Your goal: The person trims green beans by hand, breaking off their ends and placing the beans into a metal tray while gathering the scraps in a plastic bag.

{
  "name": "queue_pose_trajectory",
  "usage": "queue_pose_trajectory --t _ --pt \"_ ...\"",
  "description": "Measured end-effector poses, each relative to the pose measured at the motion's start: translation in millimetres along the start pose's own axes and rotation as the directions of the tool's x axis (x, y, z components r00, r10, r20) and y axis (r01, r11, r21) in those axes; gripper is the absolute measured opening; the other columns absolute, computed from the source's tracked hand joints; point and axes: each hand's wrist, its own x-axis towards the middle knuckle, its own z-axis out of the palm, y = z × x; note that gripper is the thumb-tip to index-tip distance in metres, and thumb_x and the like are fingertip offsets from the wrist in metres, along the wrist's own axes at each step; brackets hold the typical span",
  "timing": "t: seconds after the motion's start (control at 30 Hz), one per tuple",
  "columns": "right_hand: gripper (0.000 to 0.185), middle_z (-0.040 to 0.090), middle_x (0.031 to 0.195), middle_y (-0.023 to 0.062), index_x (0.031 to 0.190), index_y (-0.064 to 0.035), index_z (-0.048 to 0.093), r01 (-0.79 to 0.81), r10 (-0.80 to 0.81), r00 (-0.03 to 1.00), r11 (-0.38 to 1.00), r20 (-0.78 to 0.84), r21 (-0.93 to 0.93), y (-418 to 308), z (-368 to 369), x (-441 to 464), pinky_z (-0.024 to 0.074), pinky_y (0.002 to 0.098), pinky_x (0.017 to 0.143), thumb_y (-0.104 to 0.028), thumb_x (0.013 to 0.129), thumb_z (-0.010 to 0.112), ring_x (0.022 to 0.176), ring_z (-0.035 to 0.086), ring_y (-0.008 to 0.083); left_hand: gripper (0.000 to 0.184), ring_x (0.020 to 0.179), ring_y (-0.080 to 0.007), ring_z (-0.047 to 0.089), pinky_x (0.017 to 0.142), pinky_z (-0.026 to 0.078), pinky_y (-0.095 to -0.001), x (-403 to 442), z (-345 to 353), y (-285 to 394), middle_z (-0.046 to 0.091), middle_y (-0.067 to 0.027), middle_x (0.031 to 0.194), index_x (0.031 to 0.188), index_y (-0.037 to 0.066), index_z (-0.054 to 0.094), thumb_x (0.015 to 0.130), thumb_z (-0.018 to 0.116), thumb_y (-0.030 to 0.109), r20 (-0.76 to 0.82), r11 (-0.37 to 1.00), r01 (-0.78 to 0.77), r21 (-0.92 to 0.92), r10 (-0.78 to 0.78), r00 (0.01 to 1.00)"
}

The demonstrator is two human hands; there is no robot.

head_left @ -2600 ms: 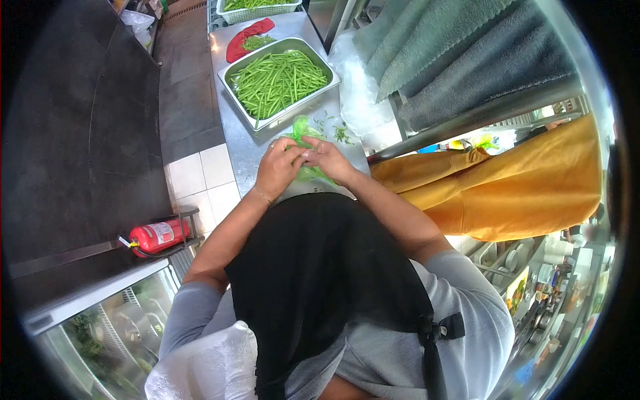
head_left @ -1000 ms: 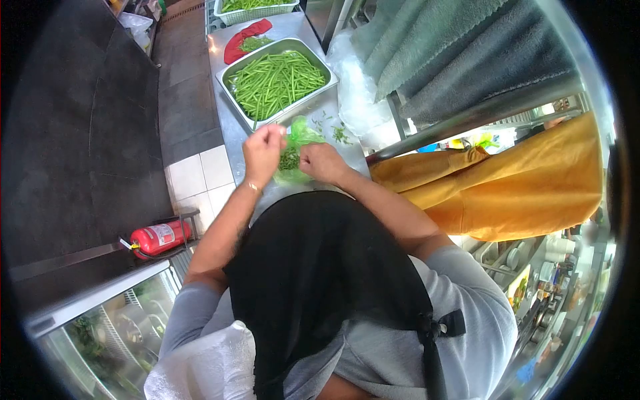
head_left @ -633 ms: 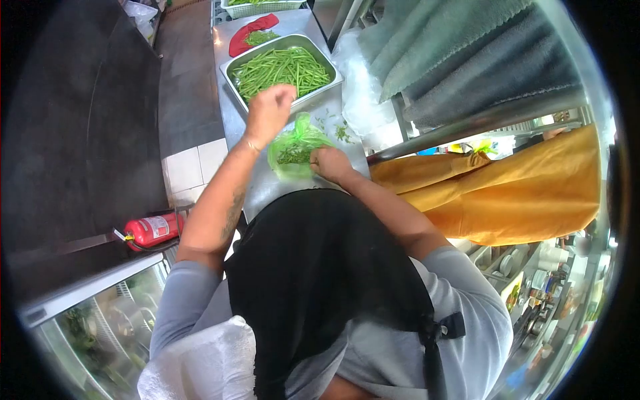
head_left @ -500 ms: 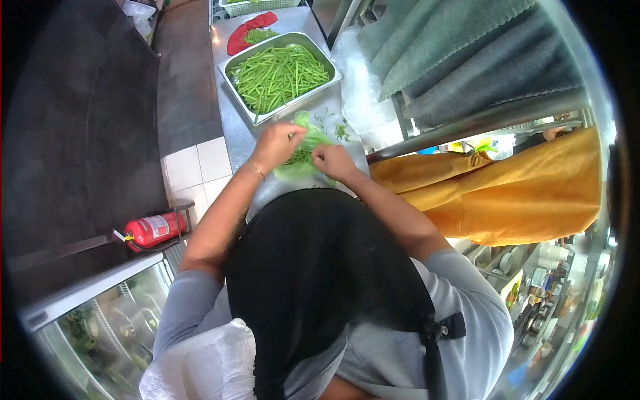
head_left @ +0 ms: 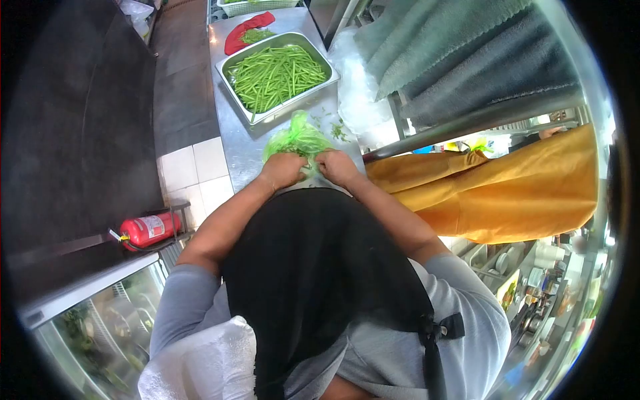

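Note:
A thin, see-through green plastic bag is bunched on the steel counter close to my apron, with green bits inside it. My left hand is closed on the bag's near left edge. Opposite it, my right hand grips the near right edge with curled fingers. Just beyond the bag, a deep steel pan holds a heap of green beans. Small green scraps lie on the counter to the right of the bag.
A red cloth with green trimmings lies behind the pan, and a white basket stands farther back. Clear plastic bags, hanging grey towels and an orange cloth line the right. A fire extinguisher is at left.
My left hand has come down toward me from above the bag and now holds its near edge. The bag, spread flatter before, is now gathered up. My right hand stays close to its place.

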Motion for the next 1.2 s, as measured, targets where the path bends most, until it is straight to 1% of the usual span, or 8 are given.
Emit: queue_pose_trajectory --t 0.2,0.27,0.6,0.7,0.77,1.0,1.07,1.2 --pt "0.017 0.071 0.1 0.0212 0.102 -0.0073 0.076 -0.124 0.117 0.989 0.99 -0.095 -0.066 1 2 -7 0.0565 0.0502 0.086 -0.013 0.088 0.068 0.095 0.07 0.0418 0.013 0.095 -0.0376 0.071 0.083 0.058 -0.0493 -5 19 -9 0.07 -0.0136 0.097 0.097 0.011 0.075 0.089 0.069 0.02 -0.176 0.994 0.028 -0.104 -0.046 0.983" --pt "0.023 0.072 0.104 0.0212 0.109 -0.0076 0.077 -0.112 0.112 0.983 0.994 -0.147 0.01 0 -1 -10 0.0568 0.0502 0.088 -0.014 0.088 0.069 0.097 0.07 0.0419 0.01 0.096 -0.0367 0.07 0.083 0.057 -0.049 -11 11 -3 0.067 -0.0129 0.1 0.095 0.012 0.075 0.09 0.066 0.014 -0.351 0.97 -0.01 -0.244 -0.078 0.933" --pt "0.026 0.073 0.108 0.0204 0.113 -0.008 0.077 -0.137 0.135 0.979 0.991 -0.152 -0.003 -4 -3 -12 0.0576 0.0498 0.089 -0.013 0.088 0.069 0.098 0.071 0.0405 0.007 0.094 -0.0373 0.069 0.081 0.057 -0.051 -11 9 -13 0.065 -0.013 0.104 0.093 0.008 0.069 0.089 0.063 0.011 -0.213 0.999 -0.021 -0.029 0.014 0.977" --pt "0.024 0.073 0.107 0.0189 0.112 -0.0084 0.077 -0.147 0.148 0.967 0.989 -0.207 0.018 -13 -10 -13 0.0576 0.0492 0.089 -0.016 0.091 0.07 0.098 0.071 0.04 0.009 0.092 -0.0362 0.069 0.08 0.057 -0.0492 -12 5 -10 0.066 -0.0123 0.098 0.096 0.009 0.068 0.088 0.067 0.012 -0.321 0.997 -0.006 -0.081 -0.021 0.947" --pt "0.023 0.074 0.106 0.0179 0.113 -0.009 0.077 0.044 -0.009 0.948 0.994 -0.318 0.102 -20 -14 -15 0.0576 0.0483 0.085 -0.022 0.094 0.072 0.096 0.071 0.0395 0.012 0.091 -0.0367 0.069 0.079 0.057 -0.0495 -17 2 -8 0.066 -0.0131 0.097 0.099 0.009 0.067 0.087 0.07 0.013 -0.35 0.989 -0.022 -0.144 -0.03 0.936" --pt "0.022 0.075 0.093 0.015 0.103 -0.0089 0.077 0.042 -0.025 0.99 0.991 -0.137 0.129 -21 -4 -6 0.0573 0.0472 0.08 -0.029 0.094 0.074 0.089 0.072 0.0379 0.012 0.091 -0.037 0.069 0.079 0.057 -0.049 -19 -9 3 0.068 -0.013 0.099 0.099 0.009 0.068 0.088 0.069 0.013 -0.407 0.984 0.005 -0.176 -0.078 0.91" --pt "0.02 0.074 0.086 0.0143 0.098 -0.0085 0.077 0.03 -0.006 0.983 0.991 -0.184 0.129 -23 -3 -6 0.057 0.047 0.076 -0.028 0.094 0.074 0.084 0.071 0.0377 0.011 0.089 -0.0361 0.07 0.078 0.058 -0.0473 -20 -10 10 0.07 -0.0125 0.097 0.099 0.009 0.072 0.09 0.071 0.016 -0.525 0.979 -0.116 -0.166 0.012 0.851" --pt "0.017 0.074 0.088 0.0159 0.099 -0.0079 0.076 0.057 -0.031 0.98 0.99 -0.199 0.128 -30 -11 -5 0.0565 0.0474 0.077 -0.024 0.094 0.074 0.084 0.071 0.0387 0.011 0.087 -0.0348 0.07 0.077 0.058 -0.0469 -19 -12 12 0.071 -0.0111 0.091 0.096 0.01 0.076 0.091 0.073 0.019 -0.419 0.987 -0.136 -0.09 0.086 0.904"
